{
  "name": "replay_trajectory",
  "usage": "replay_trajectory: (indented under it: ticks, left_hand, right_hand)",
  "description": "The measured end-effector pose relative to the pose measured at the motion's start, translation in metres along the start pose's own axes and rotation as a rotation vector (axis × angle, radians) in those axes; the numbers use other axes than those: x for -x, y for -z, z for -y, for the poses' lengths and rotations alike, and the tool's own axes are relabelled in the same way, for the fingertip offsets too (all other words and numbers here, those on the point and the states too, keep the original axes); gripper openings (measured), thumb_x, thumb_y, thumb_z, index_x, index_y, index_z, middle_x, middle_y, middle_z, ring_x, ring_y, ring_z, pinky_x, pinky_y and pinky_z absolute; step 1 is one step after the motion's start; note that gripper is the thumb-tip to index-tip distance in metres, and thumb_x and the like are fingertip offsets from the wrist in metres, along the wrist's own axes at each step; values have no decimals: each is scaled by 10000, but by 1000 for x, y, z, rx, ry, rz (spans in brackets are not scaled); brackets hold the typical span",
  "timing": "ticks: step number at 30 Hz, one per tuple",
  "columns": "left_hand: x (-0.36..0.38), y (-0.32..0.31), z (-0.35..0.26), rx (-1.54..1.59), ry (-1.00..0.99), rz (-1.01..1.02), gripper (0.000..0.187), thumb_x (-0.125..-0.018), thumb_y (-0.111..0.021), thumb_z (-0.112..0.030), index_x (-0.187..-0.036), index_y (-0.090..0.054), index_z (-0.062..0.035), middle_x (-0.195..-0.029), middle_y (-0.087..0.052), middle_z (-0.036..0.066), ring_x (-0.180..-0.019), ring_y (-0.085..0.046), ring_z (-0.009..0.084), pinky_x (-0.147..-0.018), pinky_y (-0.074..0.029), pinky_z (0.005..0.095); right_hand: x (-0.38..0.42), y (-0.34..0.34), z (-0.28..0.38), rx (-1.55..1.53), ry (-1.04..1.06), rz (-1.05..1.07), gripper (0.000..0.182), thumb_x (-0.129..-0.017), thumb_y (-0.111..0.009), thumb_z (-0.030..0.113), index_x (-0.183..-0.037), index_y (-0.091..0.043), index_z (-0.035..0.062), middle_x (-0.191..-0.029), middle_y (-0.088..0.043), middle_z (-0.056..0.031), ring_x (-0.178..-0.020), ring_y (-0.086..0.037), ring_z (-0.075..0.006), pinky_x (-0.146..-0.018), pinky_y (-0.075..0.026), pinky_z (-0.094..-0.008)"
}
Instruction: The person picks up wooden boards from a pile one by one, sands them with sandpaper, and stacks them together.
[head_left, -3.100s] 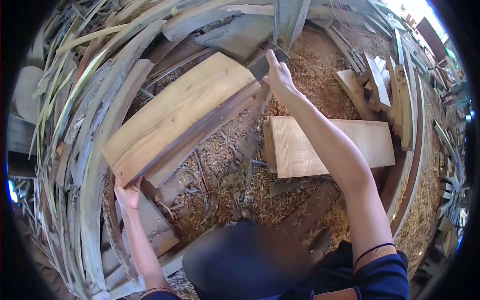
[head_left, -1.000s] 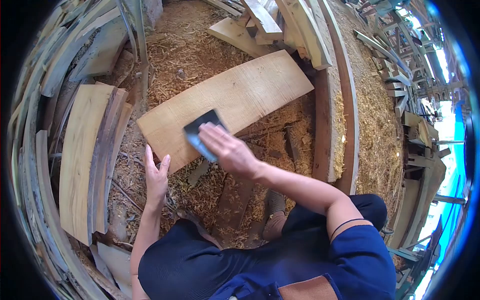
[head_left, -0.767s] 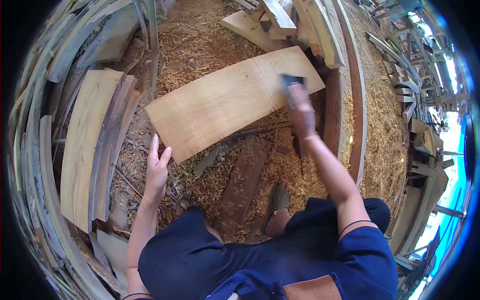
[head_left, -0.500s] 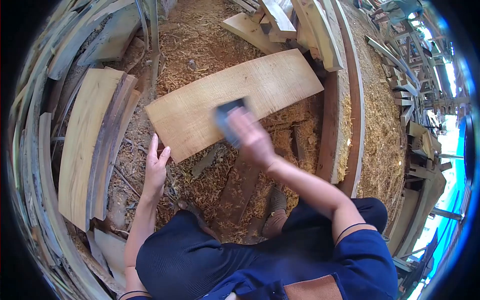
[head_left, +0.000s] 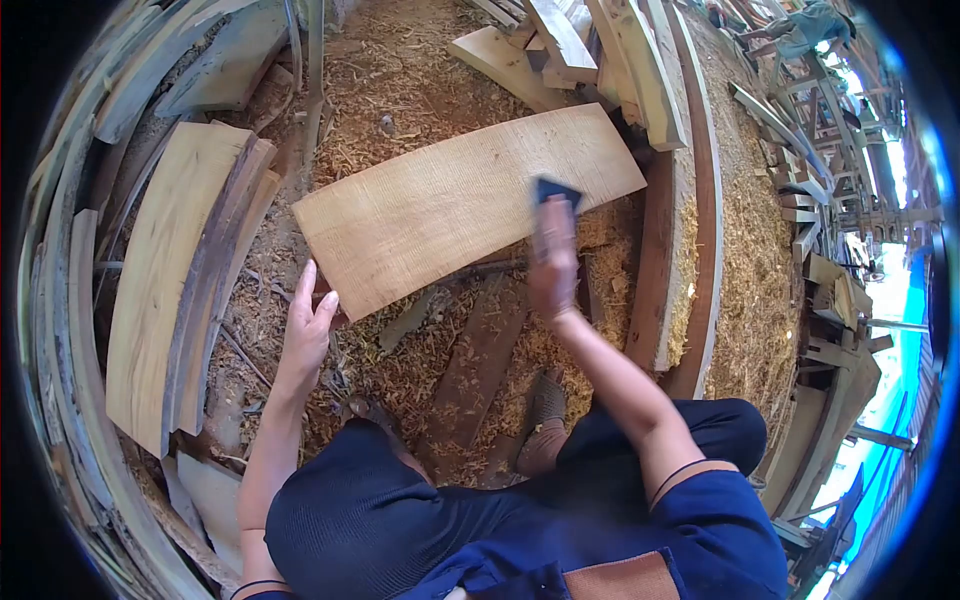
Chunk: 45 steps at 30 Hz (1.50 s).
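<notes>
Finding free room over the left half of the plank. Meeting piled offcuts behind its right end, long beams rightward, stacked boards leftward.

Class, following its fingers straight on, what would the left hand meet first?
Likely the pale board, at its left end; whether the left hand would slip underneath is unclear.

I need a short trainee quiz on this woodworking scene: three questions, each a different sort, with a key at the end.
1. True or false: the left hand is at the left end of the curved board.
2. What is the right hand holding? A) a hammer B) a dark flat piece C) a brush
3. Fill in: in this view, the stacked boards lie to the ____ of the left hand.

Key: 1. True; 2. B; 3. left
</notes>
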<state>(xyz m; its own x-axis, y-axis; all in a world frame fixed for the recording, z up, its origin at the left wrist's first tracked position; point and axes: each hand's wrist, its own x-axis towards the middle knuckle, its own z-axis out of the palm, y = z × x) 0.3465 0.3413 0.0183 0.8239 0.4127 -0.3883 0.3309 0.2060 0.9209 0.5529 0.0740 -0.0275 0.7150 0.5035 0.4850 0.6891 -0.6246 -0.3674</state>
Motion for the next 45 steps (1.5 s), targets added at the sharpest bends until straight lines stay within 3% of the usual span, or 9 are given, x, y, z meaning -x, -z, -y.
replay_trajectory:
  ticks: [7, 15, 21, 26, 29, 32, 36, 39, 45]
  left_hand:
    - [-2, 2, 2, -35, -29, -19, 606, -934, -462, -112, -1440, -148, 7, -1109, -510, 101, -953, -517, 130, -840, -462, 298]
    - [-2, 4, 9, -51, -26, -5, 601, -937, -457, -126, -1443, -150, -22, -1243, -469, 100, -1074, -525, 164, -850, -499, 335]
    - [0, 0, -2, 28, 4, 1, 617, -936, -472, -131, -1447, -142, -30, -1220, -470, 95, -1067, -525, 164, -840, -503, 341]
    - [3, -4, -7, 74, 7, -28, 594, -931, -459, -99, -1441, -163, -24, -1114, -497, 88, -985, -521, 150, -835, -490, 334]
    - [4, -3, -7, 8, 29, -35, 590, -933, -457, -119, -1443, -170, -39, -1207, -467, 91, -1064, -503, 160, -846, -492, 340]
    - [3, -4, -6, 1, 21, -39, 579, -931, -437, -105, -1444, -174, -44, -1208, -465, 88, -1054, -504, 160, -848, -490, 340]
    - [0, -5, -6, 64, -5, 1, 582, -927, -444, -116, -1442, -182, -40, -1200, -464, 76, -1026, -519, 157, -841, -497, 331]
    - [2, -3, -3, 15, -20, -55, 576, -916, -445, -99, -1430, -199, -9, -1178, -504, 107, -998, -540, 156, -786, -503, 305]
    - [-7, -1, 25, -58, -89, -140, 592, -917, -449, -131, -1424, -183, 20, -1285, -439, 150, -1092, -504, 203, -913, -434, 305]
  right_hand:
    - [21, -9, 65, -309, 444, 334, 625, -756, -502, -40, -1364, -384, 46, -1453, -317, -116, -1341, -302, -286, -1120, -226, -425]
    - [-53, 8, -52, 120, -218, 25, 428, -854, -388, -68, -1279, -442, -58, -1331, -430, -245, -1286, -373, -334, -1106, -271, -380]
    - [-31, -13, 119, -298, 431, 526, 522, -836, -381, -45, -1351, -400, 37, -1406, -373, -167, -1317, -340, -291, -1123, -223, -394]
    - [-95, -20, 23, 167, 709, 363, 577, -790, -472, 27, -1356, -358, 33, -1287, -475, -174, -1267, -400, -299, -1108, -264, -383]
    - [-128, 8, -62, 399, 195, 274, 582, -788, -487, 43, -1356, -358, 38, -1229, -492, -200, -1218, -438, -321, -1064, -329, -378]
    - [-122, -13, -107, 693, 162, 252, 574, -750, -511, 12, -1314, -403, 4, -1229, -485, -226, -1196, -453, -352, -1008, -382, -389]
    - [-72, -10, 0, -108, 433, 431, 480, -735, -475, -50, -1214, -504, -62, -1297, -466, -247, -1269, -393, -358, -1086, -294, -419]
    - [-93, 12, -35, 1, 462, 419, 481, -779, -412, -81, -1250, -487, -19, -1313, -466, -213, -1231, -445, -337, -1059, -340, -406]
    - [-117, 56, -220, 130, -756, 232, 549, -901, -464, 465, -1175, -565, 0, -1124, -597, -239, -1081, -556, -345, -893, -423, -396]
